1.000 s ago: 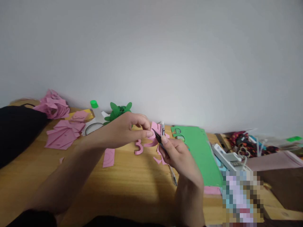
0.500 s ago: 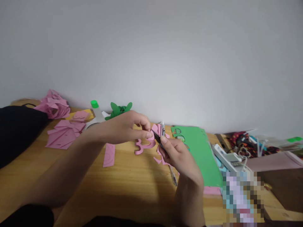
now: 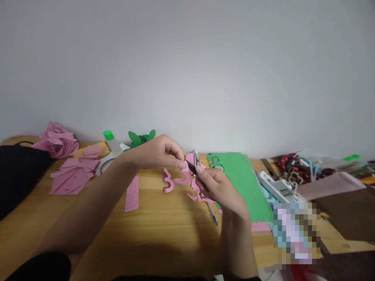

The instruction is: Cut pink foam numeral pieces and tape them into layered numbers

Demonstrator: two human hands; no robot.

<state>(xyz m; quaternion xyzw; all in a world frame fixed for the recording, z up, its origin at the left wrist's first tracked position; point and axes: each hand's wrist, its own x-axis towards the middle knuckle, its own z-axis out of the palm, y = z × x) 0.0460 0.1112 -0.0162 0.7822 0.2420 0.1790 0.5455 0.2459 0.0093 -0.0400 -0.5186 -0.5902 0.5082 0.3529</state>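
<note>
My left hand (image 3: 166, 154) is closed, thumb and fingers pinching a curved pink paper piece (image 3: 184, 178) above the wooden table (image 3: 164, 238). My right hand (image 3: 215, 185) is closed around a slim black pointed tool that looks like tweezers (image 3: 191, 167). Its tip meets the pink paper at my left fingertips; the rear end is hidden in my palm. Just left of the held piece lies a wavy pink cut-out (image 3: 167, 181), shaped like a 3. Small pink scraps (image 3: 200, 195) lie beneath my right hand, with a glue tube (image 3: 197, 156) behind them.
A green sheet (image 3: 244, 183) lies right of my hands. Farther right are a white power strip (image 3: 274, 189) and clutter. On the left are folded pink papers (image 3: 72, 177), a pink strip (image 3: 132, 195), a green-capped glue stick (image 3: 108, 136) and a green paper figure (image 3: 142, 137). A pen (image 3: 213, 215) lies nearby.
The view has shifted slightly to the right. The held pink piece now shows apart from the 3-shaped cut-out, which it overlapped before. Both hands keep their grip.
</note>
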